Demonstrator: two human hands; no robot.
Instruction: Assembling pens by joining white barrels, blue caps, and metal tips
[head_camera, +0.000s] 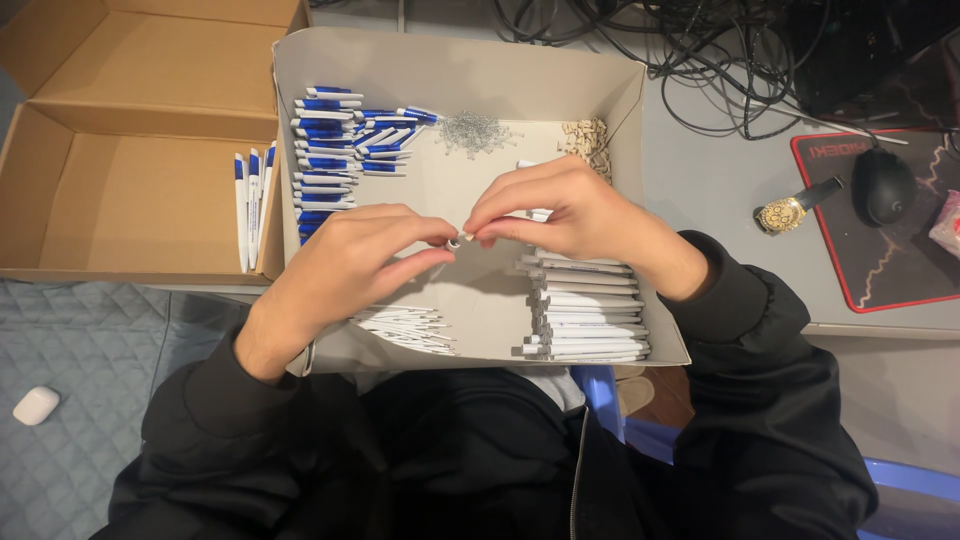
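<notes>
My left hand (345, 268) and my right hand (565, 210) meet over a shallow white cardboard tray (470, 65). Their fingertips pinch one small white pen part (457, 240) between them. In the tray lie a pile of blue-and-white pen pieces (335, 150) at the left, a heap of small metal springs (475, 132) at the back, a cluster of small beige parts (585, 138) at the back right, a stack of white pen barrels (585, 315) under my right wrist, and thin white refills (405, 328) under my left hand.
A brown cardboard box (130, 200) at the left holds three finished blue-and-white pens (252, 205). On the right are a wristwatch (790, 210), a black mouse (885, 185) on a red-edged mat, and tangled black cables (700, 50). A small white case (35, 405) lies on a quilted pad.
</notes>
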